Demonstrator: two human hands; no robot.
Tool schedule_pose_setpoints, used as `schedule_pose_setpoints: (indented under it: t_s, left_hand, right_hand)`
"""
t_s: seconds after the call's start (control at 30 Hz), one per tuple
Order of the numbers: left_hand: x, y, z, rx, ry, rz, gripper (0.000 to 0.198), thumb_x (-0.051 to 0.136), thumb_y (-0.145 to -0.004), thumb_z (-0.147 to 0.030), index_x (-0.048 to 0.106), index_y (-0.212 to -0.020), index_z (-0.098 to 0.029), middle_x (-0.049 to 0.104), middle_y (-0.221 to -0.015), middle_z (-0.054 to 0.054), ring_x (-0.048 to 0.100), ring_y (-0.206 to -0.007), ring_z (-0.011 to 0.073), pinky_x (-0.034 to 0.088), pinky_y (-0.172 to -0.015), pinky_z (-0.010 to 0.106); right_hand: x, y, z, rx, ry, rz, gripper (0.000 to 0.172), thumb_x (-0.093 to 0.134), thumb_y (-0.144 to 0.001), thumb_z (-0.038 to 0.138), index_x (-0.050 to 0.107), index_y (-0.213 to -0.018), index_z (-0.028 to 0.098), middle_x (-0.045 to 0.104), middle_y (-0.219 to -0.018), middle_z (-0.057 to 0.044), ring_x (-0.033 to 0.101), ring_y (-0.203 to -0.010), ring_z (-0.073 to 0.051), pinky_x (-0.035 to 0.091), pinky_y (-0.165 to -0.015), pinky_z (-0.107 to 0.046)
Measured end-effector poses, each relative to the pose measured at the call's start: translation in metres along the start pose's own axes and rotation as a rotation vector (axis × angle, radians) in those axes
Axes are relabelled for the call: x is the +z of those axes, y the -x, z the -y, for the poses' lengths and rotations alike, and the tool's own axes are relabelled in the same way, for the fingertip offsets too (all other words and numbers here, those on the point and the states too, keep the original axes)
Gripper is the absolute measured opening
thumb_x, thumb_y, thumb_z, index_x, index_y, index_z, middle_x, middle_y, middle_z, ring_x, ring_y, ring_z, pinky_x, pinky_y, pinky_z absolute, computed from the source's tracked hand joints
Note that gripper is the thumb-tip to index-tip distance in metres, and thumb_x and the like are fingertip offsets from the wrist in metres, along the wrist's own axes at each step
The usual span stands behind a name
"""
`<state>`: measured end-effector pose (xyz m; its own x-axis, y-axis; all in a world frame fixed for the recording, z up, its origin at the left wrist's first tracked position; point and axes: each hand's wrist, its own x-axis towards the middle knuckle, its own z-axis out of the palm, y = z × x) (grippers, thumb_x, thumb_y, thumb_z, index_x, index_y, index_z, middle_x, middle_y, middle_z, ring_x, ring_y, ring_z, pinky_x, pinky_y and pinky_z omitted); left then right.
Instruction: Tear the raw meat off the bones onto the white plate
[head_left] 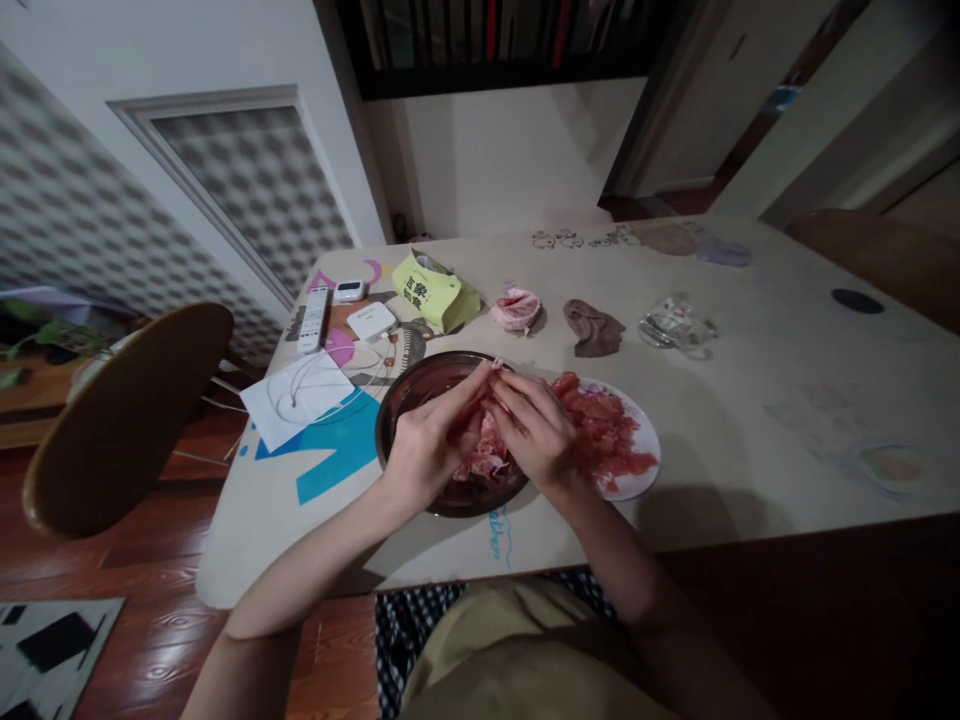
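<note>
My left hand [427, 440] and my right hand [538, 425] meet over a dark metal bowl [397, 400]. The fingers of both are closed together on a small piece whose pale tip [496, 364] shows between them; it looks like part of a red pomelo segment, mostly hidden by the fingers. Pinkish-white shreds [484, 455] that look like pomelo membrane lie in the bowl. Partly behind my right hand, a white plate [646, 440] with a flower pattern bears a heap of red pulp pieces [604, 430].
Beyond the bowl are a pink rounded fruit piece [517, 309], a brown cloth [592, 328], a clear crumpled plastic item [675, 323] and a yellow-green packet [435, 292]. At left lie a remote [313, 318], a white box [371, 320], and a cable on white paper [274, 415]. A chair [135, 420] stands left.
</note>
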<state>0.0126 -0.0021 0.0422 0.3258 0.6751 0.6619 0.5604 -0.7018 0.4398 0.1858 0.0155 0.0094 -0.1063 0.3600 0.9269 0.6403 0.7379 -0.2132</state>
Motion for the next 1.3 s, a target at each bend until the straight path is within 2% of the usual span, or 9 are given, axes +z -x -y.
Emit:
schedule_pose_setpoints:
  t_s: [0.17, 0.37, 0.5, 0.63, 0.8, 0.93, 1.03, 1.17, 1.3]
  left_hand:
    - [0.003, 0.003, -0.001, 0.104, -0.012, 0.013, 0.069, 0.062, -0.094, 0.000, 0.047, -0.158, -0.023, 0.063, -0.152, 0.005, 0.071, -0.129, 0.0174, 0.058, -0.114, 0.028]
    - [0.005, 0.003, -0.005, 0.078, -0.004, 0.030, 0.067, 0.062, -0.096, -0.003, 0.047, -0.158, -0.024, 0.064, -0.151, 0.006, 0.071, -0.129, 0.0181, 0.059, -0.113, 0.029]
    - [0.005, 0.004, -0.006, 0.060, -0.014, 0.048, 0.067, 0.062, -0.095, -0.003, 0.049, -0.157, -0.024, 0.063, -0.151, 0.006, 0.072, -0.127, 0.0183, 0.059, -0.112, 0.029]
    - [0.006, 0.004, -0.006, 0.055, -0.028, 0.036, 0.063, 0.063, -0.096, -0.004, 0.051, -0.155, -0.022, 0.067, -0.148, 0.006, 0.074, -0.123, 0.0163, 0.059, -0.110, 0.025]
    - [0.004, 0.001, 0.001, -0.062, -0.062, 0.076, 0.065, 0.072, -0.092, -0.015, 0.052, -0.154, -0.019, 0.072, -0.140, 0.008, 0.077, -0.118, 0.0195, 0.062, -0.104, 0.025]
    - [0.006, 0.005, 0.008, -0.004, -0.096, 0.063, 0.054, 0.066, -0.098, -0.015, 0.056, -0.151, -0.019, 0.070, -0.142, 0.009, 0.076, -0.120, 0.0191, 0.061, -0.106, 0.026]
    - [0.012, 0.011, 0.009, 0.028, -0.133, 0.051, 0.058, 0.063, -0.101, -0.016, 0.049, -0.157, -0.019, 0.066, -0.148, 0.012, 0.072, -0.128, 0.0203, 0.060, -0.110, 0.028]
    - [0.020, 0.019, 0.008, 0.071, -0.160, 0.018, 0.067, 0.061, -0.100, -0.009, 0.040, -0.162, -0.019, 0.062, -0.152, 0.014, 0.066, -0.136, 0.0220, 0.058, -0.114, 0.032]
    - [0.021, 0.019, 0.005, 0.105, -0.131, 0.018, 0.068, 0.060, -0.098, -0.006, 0.040, -0.162, -0.019, 0.060, -0.154, 0.014, 0.065, -0.138, 0.0229, 0.060, -0.112, 0.034]
  right_hand:
    - [-0.004, 0.003, 0.000, -0.027, 0.049, -0.005, 0.026, 0.067, -0.095, 0.005, 0.076, -0.116, 0.017, 0.080, -0.106, -0.012, 0.079, -0.100, -0.021, 0.067, -0.093, -0.031]
    - [-0.005, 0.003, 0.003, -0.073, 0.135, 0.001, 0.016, 0.069, -0.095, 0.008, 0.076, -0.109, 0.014, 0.081, -0.101, -0.012, 0.079, -0.092, -0.021, 0.066, -0.089, -0.031]
    - [-0.003, 0.004, 0.003, -0.055, 0.156, -0.006, 0.018, 0.068, -0.096, 0.010, 0.076, -0.113, 0.015, 0.082, -0.100, -0.011, 0.080, -0.092, -0.020, 0.065, -0.089, -0.029]
    - [-0.003, 0.003, 0.002, -0.052, 0.147, -0.018, 0.022, 0.067, -0.097, 0.010, 0.075, -0.117, 0.016, 0.082, -0.101, -0.010, 0.080, -0.092, -0.019, 0.066, -0.089, -0.029]
    - [-0.002, 0.000, 0.000, -0.051, 0.114, 0.014, 0.034, 0.069, -0.094, 0.005, 0.071, -0.127, 0.015, 0.081, -0.107, -0.010, 0.079, -0.100, -0.018, 0.065, -0.097, -0.028]
    - [-0.002, 0.002, -0.003, -0.071, 0.106, 0.059, 0.042, 0.068, -0.095, 0.005, 0.068, -0.136, 0.014, 0.080, -0.114, -0.011, 0.078, -0.105, -0.020, 0.064, -0.101, -0.029]
    - [-0.002, 0.004, -0.006, -0.124, 0.110, 0.064, 0.043, 0.067, -0.096, 0.005, 0.067, -0.138, 0.013, 0.080, -0.116, -0.013, 0.078, -0.109, -0.022, 0.064, -0.102, -0.032]
    - [-0.002, 0.008, -0.009, -0.169, 0.078, 0.034, 0.036, 0.065, -0.096, 0.004, 0.070, -0.131, 0.007, 0.080, -0.116, -0.017, 0.076, -0.117, -0.026, 0.064, -0.105, -0.036]
    - [-0.002, 0.009, -0.009, -0.141, 0.056, 0.013, 0.031, 0.063, -0.098, 0.006, 0.073, -0.127, 0.011, 0.080, -0.116, -0.015, 0.077, -0.114, -0.025, 0.065, -0.103, -0.035]
